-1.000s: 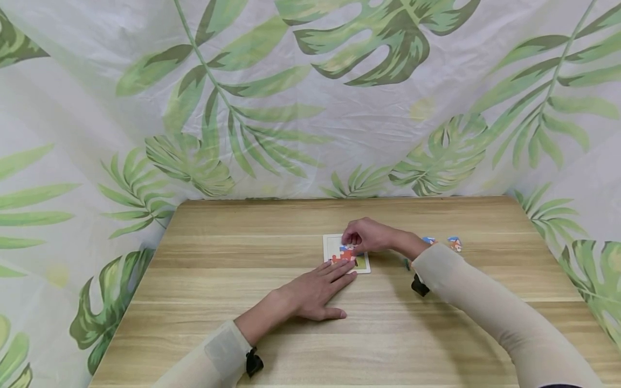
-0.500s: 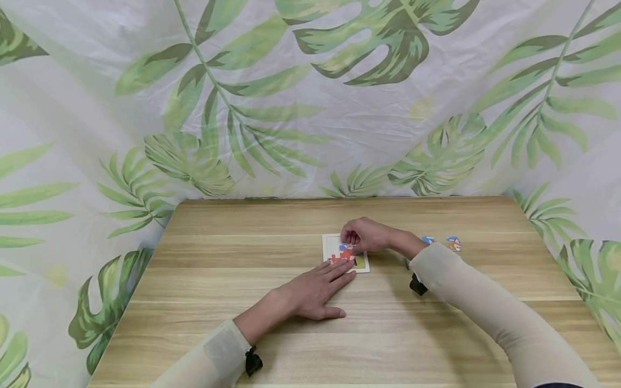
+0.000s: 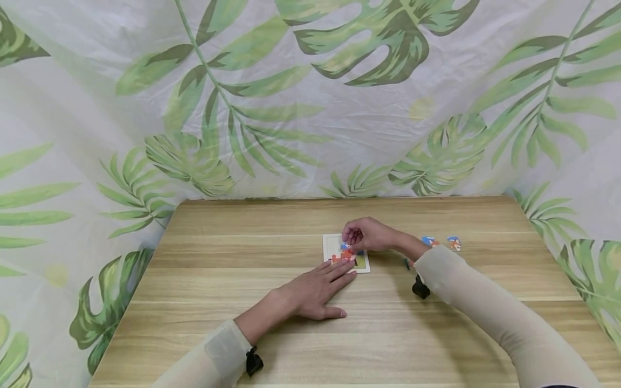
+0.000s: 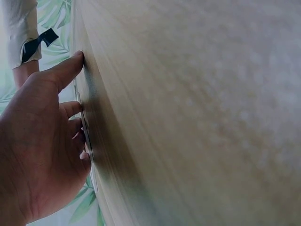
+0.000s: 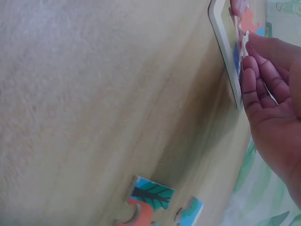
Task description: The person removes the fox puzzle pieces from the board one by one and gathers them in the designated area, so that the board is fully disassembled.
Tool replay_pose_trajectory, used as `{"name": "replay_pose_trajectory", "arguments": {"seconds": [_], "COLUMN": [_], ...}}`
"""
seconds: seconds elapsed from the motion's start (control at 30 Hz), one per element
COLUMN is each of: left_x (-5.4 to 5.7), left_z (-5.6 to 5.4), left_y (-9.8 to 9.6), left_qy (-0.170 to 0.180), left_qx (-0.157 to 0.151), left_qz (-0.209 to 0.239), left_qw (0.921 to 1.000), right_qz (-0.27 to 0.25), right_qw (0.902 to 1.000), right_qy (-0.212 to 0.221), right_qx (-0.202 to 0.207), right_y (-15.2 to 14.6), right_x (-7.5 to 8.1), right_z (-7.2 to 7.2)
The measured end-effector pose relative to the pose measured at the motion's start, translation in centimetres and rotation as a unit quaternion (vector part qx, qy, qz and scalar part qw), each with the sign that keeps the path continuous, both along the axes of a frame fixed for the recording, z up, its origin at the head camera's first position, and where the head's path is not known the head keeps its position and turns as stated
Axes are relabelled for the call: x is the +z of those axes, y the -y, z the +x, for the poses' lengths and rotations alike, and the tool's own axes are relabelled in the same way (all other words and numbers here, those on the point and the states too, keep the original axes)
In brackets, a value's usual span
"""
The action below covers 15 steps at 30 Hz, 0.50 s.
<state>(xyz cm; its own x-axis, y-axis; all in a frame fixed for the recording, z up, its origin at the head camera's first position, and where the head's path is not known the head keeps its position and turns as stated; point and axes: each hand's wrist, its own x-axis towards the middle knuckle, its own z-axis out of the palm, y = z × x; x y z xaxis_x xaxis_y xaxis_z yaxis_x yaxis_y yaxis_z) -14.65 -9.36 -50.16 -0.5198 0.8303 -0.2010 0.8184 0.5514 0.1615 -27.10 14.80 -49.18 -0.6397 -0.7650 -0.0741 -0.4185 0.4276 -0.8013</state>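
A small white-rimmed puzzle board (image 3: 326, 249) lies on the table, partly filled with orange, blue and yellow-green pieces. Over its lower edge stretches my left hand (image 3: 317, 293), palm down, fingers straight and tips on the board; its thumb points out to the right on the wood. My right hand (image 3: 371, 235) is at the board's upper right, thumb and index finger pinching a puzzle piece (image 5: 245, 43) right at the board's surface. The other fingers are curled in. Most of that piece is hidden by the fingers.
Loose puzzle pieces lie to the right of the board: one with a tree (image 5: 153, 193), one blue (image 5: 190, 213), and another (image 3: 454, 243) farther right. The right forearm overlaps some of them. A leaf-print cloth (image 3: 262, 108) hangs behind the wooden table (image 3: 233, 226).
My right hand has shifted very slightly, its thumb and fingers staying at the board's upper right. My left hand stays in place on the lower edge.
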Motion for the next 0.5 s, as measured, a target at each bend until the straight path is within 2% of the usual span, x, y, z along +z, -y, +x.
{"name": "replay_pose_trajectory", "arguments": {"seconds": [0.23, 0.5], "left_x": [-0.04, -0.07], "left_z": [0.02, 0.07], "left_y": [-0.08, -0.06], "left_qy": [0.001, 0.001], "left_qx": [0.003, 0.005], "left_qz": [-0.006, -0.008], "left_qw": [1.0000, 1.0000], "right_qz": [-0.046, -0.070], "right_qw": [0.9976, 0.9919], "right_qy": [0.047, 0.075], "right_qx": [-0.020, -0.076], "right_y": [-0.26, -0.63], "right_x": [-0.35, -0.33], "right_z": [0.02, -0.01]}}
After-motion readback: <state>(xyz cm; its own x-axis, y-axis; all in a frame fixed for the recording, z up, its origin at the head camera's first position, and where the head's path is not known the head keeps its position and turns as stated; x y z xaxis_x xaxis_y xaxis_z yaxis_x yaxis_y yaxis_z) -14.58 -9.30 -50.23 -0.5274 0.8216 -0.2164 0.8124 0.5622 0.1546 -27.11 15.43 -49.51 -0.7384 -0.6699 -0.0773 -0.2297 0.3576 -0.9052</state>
